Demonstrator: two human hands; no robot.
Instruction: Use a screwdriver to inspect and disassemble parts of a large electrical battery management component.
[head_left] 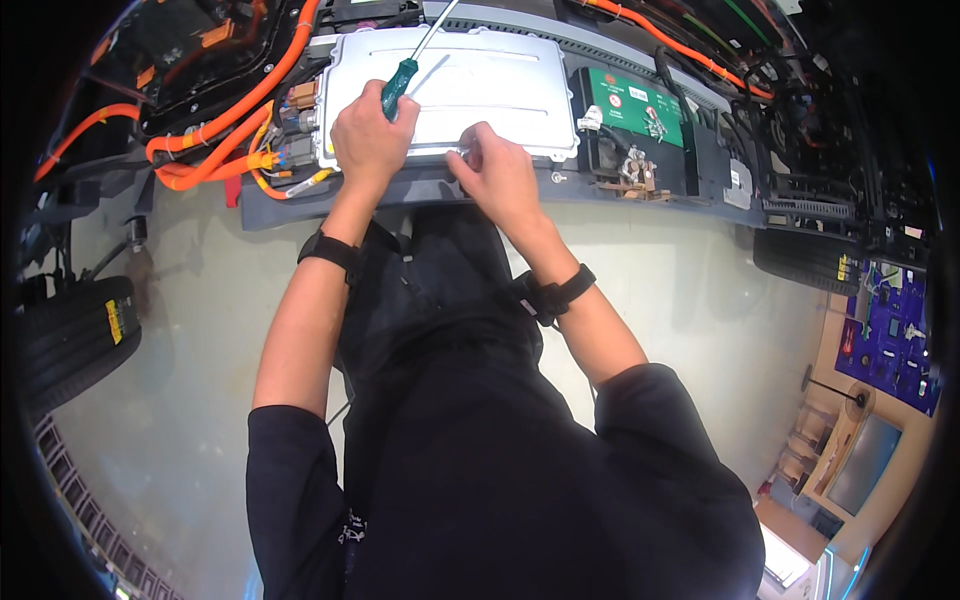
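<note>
My left hand (372, 138) is closed round the dark green handle of a screwdriver (400, 82). The screwdriver's metal shaft slants up and away over a silver box with a flat metal cover (480, 75). At the cover's near edge, my right hand (498, 172) has thumb and fingers curled together in a pinch. Whatever lies between those fingertips is too small and too hidden to make out. Small bolts line the cover's rim. To the right of the box sits a black battery with a green label (612, 92), and several loose screws (655, 125) lie on top of it.
Thick orange cables (205, 172) run into connectors on the box's left side. A grey beam (290, 212) passes along the near edge. Metal terminal parts (636, 172) sit before the battery. Tyres stand at left (75, 335) and right (810, 258).
</note>
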